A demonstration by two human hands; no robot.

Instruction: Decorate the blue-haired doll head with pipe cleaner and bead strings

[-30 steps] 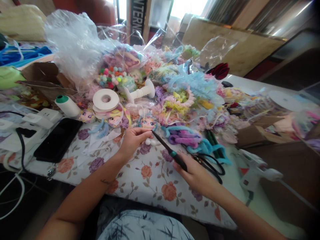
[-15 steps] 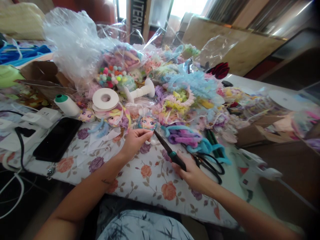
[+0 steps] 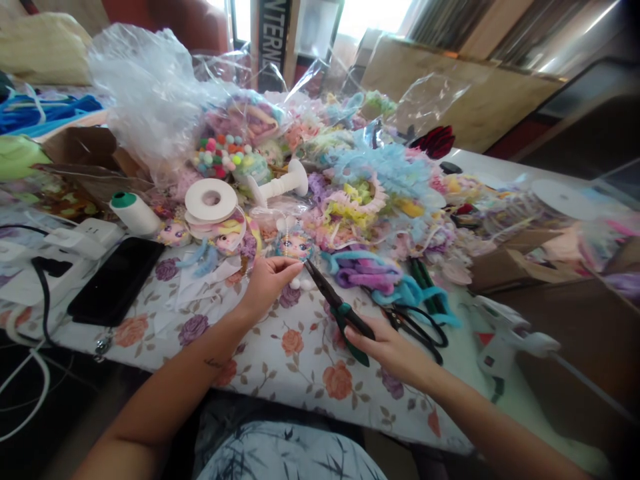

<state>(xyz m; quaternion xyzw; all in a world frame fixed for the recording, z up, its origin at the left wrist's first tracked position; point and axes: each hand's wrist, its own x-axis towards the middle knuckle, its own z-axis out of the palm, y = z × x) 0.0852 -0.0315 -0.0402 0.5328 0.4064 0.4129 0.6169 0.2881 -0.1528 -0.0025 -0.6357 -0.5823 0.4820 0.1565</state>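
The left hand (image 3: 265, 283) is raised just above the floral-print tablecloth (image 3: 300, 353), with thumb and forefinger pinched together on a very small item at the fingertips; the item is too small to identify. The pinch point sits directly in front of a small round doll-face ornament with blue trim (image 3: 296, 247), which lies at the near edge of the craft pile. The right hand (image 3: 393, 347) is wrapped around the green handles of a pair of long black-nosed pliers (image 3: 336, 303). The handles are spread slightly apart in the palm, and the nose points up and left, its tip meeting the left fingertips. Whether the nose is clamped on the pinched item cannot be determined. Two small white pompoms (image 3: 300, 284) rest on the cloth just below the tip. A bundle of purple and blue fuzzy chenille stems (image 3: 375, 273) lies just beyond the pliers, and black-handled scissors (image 3: 420, 330) lie beside the right hand. A white hot-glue gun (image 3: 505, 333) lies further right. On the left of the table are a black smartphone (image 3: 115, 280), lying flat, a white power strip (image 3: 65, 243), a white thread cone with a green cap (image 3: 133, 211) and a flat white tape roll (image 3: 211, 199). A clear bag of multicoloured pompoms (image 3: 223, 155) sits behind the roll.
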